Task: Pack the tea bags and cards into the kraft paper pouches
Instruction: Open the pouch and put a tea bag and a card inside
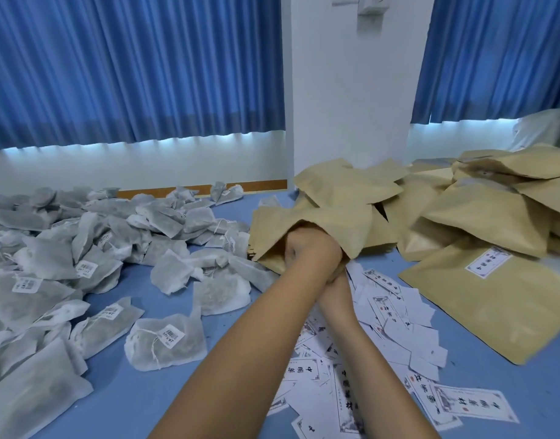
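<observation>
Biggest on the blue table (pixel 152 397) is the heap of kraft pouches (pixel 481 213) on the right, then the tea bags (pixel 91 248) piled left, then the cards (pixel 389 315) scattered near me. I judge the pouches light, stiff-creased and easily crumpled, so best held by a mouth edge. The tea bags look soft and light; the cards thin, slippery. The left hand (pixel 313 248) curls its fingers at the mouth of the open pouch (pixel 329 223) in front of the heap. The right hand (pixel 335 275) is tucked beneath it, and I cannot tell its fingers.
</observation>
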Demonstrator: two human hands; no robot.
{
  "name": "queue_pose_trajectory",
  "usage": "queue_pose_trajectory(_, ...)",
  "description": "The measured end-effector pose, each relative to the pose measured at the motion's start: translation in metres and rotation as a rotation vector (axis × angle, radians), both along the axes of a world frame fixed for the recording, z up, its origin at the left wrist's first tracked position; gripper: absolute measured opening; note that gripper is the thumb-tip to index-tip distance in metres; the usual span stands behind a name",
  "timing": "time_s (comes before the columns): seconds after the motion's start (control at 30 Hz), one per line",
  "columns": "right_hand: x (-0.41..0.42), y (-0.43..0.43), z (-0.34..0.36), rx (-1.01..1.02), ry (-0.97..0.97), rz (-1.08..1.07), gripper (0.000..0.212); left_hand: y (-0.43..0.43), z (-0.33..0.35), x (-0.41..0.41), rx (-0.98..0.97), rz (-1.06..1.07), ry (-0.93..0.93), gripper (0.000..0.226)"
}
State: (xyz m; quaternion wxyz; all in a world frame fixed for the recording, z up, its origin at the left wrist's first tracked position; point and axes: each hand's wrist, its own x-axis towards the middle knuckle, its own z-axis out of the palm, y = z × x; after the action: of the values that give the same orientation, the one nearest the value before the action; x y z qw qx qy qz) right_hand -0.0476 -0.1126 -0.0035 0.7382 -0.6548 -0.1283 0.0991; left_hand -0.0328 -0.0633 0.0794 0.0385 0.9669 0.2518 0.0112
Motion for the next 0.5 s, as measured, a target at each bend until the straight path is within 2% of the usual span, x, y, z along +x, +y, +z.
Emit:
queue_pose_trajectory(0.07,-0.008,0.000,0.002,-0.009,0.009,0.024,0.025,0.007,0.005,0.001,-0.108,-0.004,-0.024,0.042)
queue_pose_trajectory(0.1,-0.012,-0.001,0.002,0.026,-0.005,0.036,0.037,0.011,0.006,-0.001,-0.108,-0.003,0.039,0.042)
queue_pose_trajectory(0.17,-0.021,0.000,0.000,0.132,-0.025,0.103,0.052,0.020,-0.002,-0.003,-0.039,0.015,0.116,0.046)
queue_pose_trajectory(0.23,-0.027,0.002,0.000,0.194,-0.041,0.176,0.047,0.035,-0.012,-0.008,0.029,0.025,0.165,0.053)
queue_pose_trajectory(0.33,-0.024,0.002,0.007,0.133,0.007,0.149,0.036,0.043,-0.005,-0.017,0.138,-0.169,0.083,0.051)
queue_pose_trajectory(0.43,-0.011,-0.006,0.009,0.132,0.121,0.037,0.025,0.026,-0.005,-0.028,0.108,-0.417,-0.040,0.037)
queue_pose_trajectory(0.5,-0.001,-0.013,0.008,0.210,0.185,-0.042,0.024,0.020,-0.013,-0.046,0.183,-0.585,-0.344,0.026)
